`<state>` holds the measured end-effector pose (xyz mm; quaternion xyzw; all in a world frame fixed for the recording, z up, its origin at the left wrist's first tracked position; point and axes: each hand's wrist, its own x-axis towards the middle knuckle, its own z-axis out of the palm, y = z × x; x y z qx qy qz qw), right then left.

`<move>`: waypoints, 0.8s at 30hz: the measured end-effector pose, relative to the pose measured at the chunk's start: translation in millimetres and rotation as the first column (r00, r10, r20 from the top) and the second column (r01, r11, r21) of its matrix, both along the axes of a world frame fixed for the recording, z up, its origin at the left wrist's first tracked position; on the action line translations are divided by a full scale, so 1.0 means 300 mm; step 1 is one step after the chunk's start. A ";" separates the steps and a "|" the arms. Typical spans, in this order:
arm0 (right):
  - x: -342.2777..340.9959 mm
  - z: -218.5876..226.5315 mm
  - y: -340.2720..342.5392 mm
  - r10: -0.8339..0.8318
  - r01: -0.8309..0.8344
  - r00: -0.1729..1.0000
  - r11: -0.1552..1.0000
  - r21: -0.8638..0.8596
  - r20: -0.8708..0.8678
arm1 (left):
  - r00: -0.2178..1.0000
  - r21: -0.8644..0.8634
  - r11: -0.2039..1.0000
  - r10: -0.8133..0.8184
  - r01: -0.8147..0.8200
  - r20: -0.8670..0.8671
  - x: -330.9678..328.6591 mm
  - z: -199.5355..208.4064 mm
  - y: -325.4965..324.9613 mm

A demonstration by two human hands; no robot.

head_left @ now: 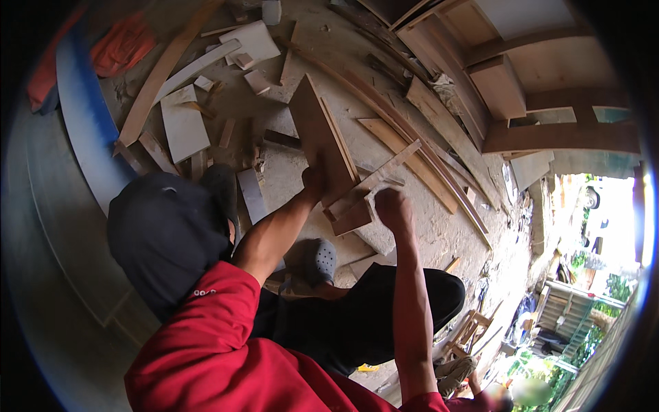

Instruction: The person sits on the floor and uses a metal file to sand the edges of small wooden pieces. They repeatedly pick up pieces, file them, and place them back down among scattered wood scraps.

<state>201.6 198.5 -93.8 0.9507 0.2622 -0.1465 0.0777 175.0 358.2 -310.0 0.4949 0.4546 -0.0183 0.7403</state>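
My left hand (314, 184) is closed on the near edge of a brown wooden board (319, 134), which stands tilted up from the floor. A thinner strip runs along its right side. Across the board's lower end lies a narrow light wooden strip (384, 170), with a short brown wood piece (353, 218) below it. Just right of these, my right hand (395, 209) makes a fist near the strip; what it holds is hidden. Black trousers (384, 316) cover my bent legs, and a grey clog (320, 261) shows between my arms.
Wood offcuts and pale panels (185, 127) litter the floor ahead. Long planks (412, 161) lie diagonally to the right. A wooden cabinet frame (494, 89) stands at the far right. Another person (456, 378) is low at the bottom right, near a small wooden frame (470, 333).
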 end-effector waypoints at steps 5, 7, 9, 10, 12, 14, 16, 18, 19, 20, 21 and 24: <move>0.021 0.009 0.271 -0.131 0.201 0.968 0.917 0.345 -0.216 | 0.986 0.090 0.985 -0.135 0.144 -0.099 -0.030 -0.027 0.017; 0.054 -0.066 0.287 -0.023 0.094 0.978 0.935 0.341 -0.207 | 0.970 0.116 0.968 -0.210 0.223 -0.119 -0.035 -0.033 0.029; 0.085 -0.110 0.284 0.058 0.001 0.985 0.939 0.344 -0.161 | 0.970 0.092 0.971 -0.207 0.219 -0.129 -0.049 -0.038 0.037; 0.101 -0.103 0.262 0.047 0.079 0.938 0.936 0.344 -0.344 | 0.975 0.055 0.981 -0.176 0.185 -0.133 -0.067 0.004 0.036; 0.106 -0.169 0.222 -0.016 0.181 0.914 0.910 0.372 -0.405 | 0.983 0.018 0.991 -0.129 0.133 -0.130 -0.077 0.030 0.025; 0.116 -0.195 0.216 -0.022 0.234 0.880 0.890 0.392 -0.474 | 0.989 0.024 0.996 -0.080 0.083 -0.124 -0.082 0.002 0.026; 0.117 -0.171 0.239 0.006 0.255 0.833 0.883 0.394 -0.553 | 0.981 0.036 0.990 -0.127 0.134 -0.146 -0.070 -0.079 0.045; 0.102 -0.140 0.273 -0.023 0.247 0.845 0.902 0.353 -0.534 | 0.978 0.032 0.990 -0.133 0.140 -0.159 -0.081 -0.105 0.058; 0.095 -0.142 0.264 -0.051 0.259 0.849 0.908 0.329 -0.526 | 0.979 0.018 0.991 -0.131 0.135 -0.159 -0.093 -0.081 0.051; 0.095 -0.153 0.249 -0.056 0.256 0.854 0.911 0.324 -0.517 | 0.980 0.005 0.992 -0.128 0.130 -0.155 -0.098 -0.053 0.047; 0.097 -0.163 0.235 -0.061 0.254 0.859 0.913 0.319 -0.509 | 0.977 -0.001 0.992 -0.127 0.128 -0.171 -0.099 -0.024 0.042; 0.081 -0.140 0.258 -0.129 0.301 0.832 0.922 0.244 -0.539 | 0.977 -0.015 0.995 -0.103 0.102 -0.186 -0.102 0.005 0.047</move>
